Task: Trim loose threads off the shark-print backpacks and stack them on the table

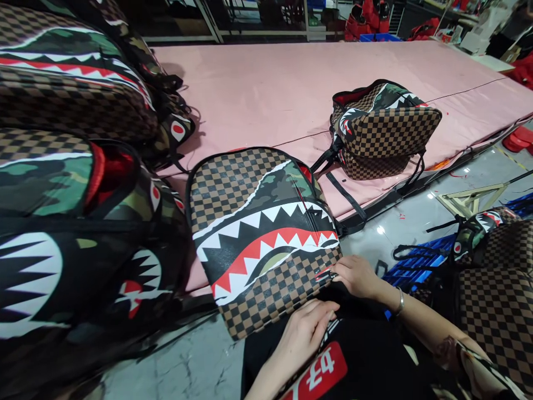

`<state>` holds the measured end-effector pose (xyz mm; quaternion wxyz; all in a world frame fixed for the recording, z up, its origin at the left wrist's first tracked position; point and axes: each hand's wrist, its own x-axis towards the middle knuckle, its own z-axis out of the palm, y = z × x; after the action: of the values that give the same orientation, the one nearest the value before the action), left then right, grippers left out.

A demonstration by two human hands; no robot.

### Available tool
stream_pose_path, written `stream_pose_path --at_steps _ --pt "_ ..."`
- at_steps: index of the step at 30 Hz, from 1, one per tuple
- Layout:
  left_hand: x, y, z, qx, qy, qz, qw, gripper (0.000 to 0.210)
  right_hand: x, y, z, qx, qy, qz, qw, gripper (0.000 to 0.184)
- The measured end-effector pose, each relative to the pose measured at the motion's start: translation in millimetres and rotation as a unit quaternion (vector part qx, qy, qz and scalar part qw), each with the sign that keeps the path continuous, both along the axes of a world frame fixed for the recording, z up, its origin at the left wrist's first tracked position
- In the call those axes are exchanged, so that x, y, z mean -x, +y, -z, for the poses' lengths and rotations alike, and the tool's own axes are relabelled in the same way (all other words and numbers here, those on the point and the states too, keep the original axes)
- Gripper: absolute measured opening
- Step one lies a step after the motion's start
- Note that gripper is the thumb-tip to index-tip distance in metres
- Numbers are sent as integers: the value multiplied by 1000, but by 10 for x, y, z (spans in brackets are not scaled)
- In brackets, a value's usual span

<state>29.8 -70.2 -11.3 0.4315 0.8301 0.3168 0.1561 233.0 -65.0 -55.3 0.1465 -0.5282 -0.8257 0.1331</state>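
Observation:
A backpack [266, 239] with brown-and-black checks, camouflage and a shark-mouth print lies tilted in front of me, its lower edge over my lap. Thin dark threads hang loose across its print at the right. My right hand [358, 276] is closed at the bag's lower right corner, with a small slim red-and-dark tool [325, 274] at its fingertips; its exact kind is unclear. Just below the bag's bottom edge, my left hand [306, 329] has its fingers curled together, and whatever they grip is hidden.
Similar backpacks [70, 72] are piled at the left, close to my side. Another backpack [387, 133] rests on the pink-covered table [258, 83], straps trailing over its edge. At the lower right, more checked bags [495, 300] lie beside blue material [420, 258].

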Motion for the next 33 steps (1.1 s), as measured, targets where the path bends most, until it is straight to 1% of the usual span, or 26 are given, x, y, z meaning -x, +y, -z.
stream_pose_path --at_steps 2,5,7,10,12,14,16,20,22,24,29,33 --pt "5 4 -8 2 -2 1 1000 24 -16 10 -27 14 29 10 999 17" --pt "22 11 -17 8 -1 -5 1000 24 -159 54 -54 49 139 54 988 13" --pt "30 14 -10 9 -3 -7 1000 24 -318 103 -44 100 211 83 969 12" --pt "26 18 15 12 -6 -3 1000 24 -544 187 7 212 268 106 934 12" --pt "14 22 31 15 -4 -1 1000 24 -627 237 38 274 296 92 911 14" --pt "6 22 43 20 -4 0 1000 23 -643 281 46 308 319 68 894 14" --pt "4 19 50 23 -6 0 1000 23 -618 320 24 323 330 53 886 12" --pt "14 11 44 22 -3 -2 1000 23 -562 385 -64 337 327 42 882 8" --pt "14 12 32 21 -5 -4 1000 23 -556 408 -101 339 323 44 883 8" --pt "9 15 19 20 -11 -7 1000 23 -558 423 -120 330 314 44 889 7" --pt "-5 19 8 17 -7 -6 1000 23 -557 441 -77 308 296 27 904 4" --pt "-4 16 8 17 -6 -8 1000 23 -549 460 -6 287 293 21 912 6"
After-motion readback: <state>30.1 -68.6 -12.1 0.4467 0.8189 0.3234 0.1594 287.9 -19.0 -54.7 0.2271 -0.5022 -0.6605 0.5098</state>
